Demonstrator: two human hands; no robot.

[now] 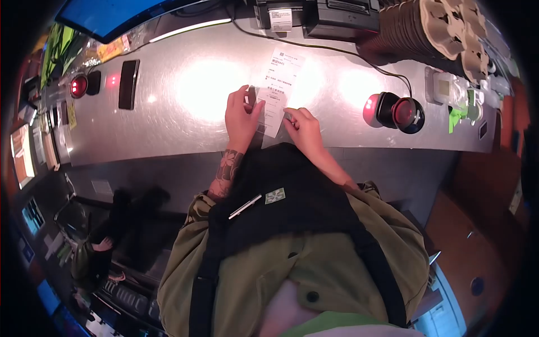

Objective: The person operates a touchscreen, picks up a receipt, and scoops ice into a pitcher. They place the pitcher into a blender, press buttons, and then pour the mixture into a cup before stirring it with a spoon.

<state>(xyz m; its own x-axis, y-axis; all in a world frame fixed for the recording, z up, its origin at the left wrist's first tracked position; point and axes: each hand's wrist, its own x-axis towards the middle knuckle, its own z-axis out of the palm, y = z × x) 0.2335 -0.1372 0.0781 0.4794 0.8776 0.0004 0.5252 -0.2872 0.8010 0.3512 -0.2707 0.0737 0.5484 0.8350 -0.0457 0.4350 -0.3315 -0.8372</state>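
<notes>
A long printed paper receipt [275,104] lies at a slight slant on the metal counter, between my two hands. My left hand [242,119] is at its left edge, with the fingers curved and the thumb apart from them, the thumb tip close to the paper. At the lower right edge my right hand [303,129] has its thumb and forefinger pinched on the paper, the other fingers curled in. The receipt's lower end points toward my black apron [297,196].
Behind the receipt stand a label printer [281,19] and a dark machine [342,19]. Stacked cardboard cup carriers [426,33] rise at the back right. A red-lit scanner [401,112] stands right, a phone [128,84] left. A cable [314,46] crosses the counter [168,126].
</notes>
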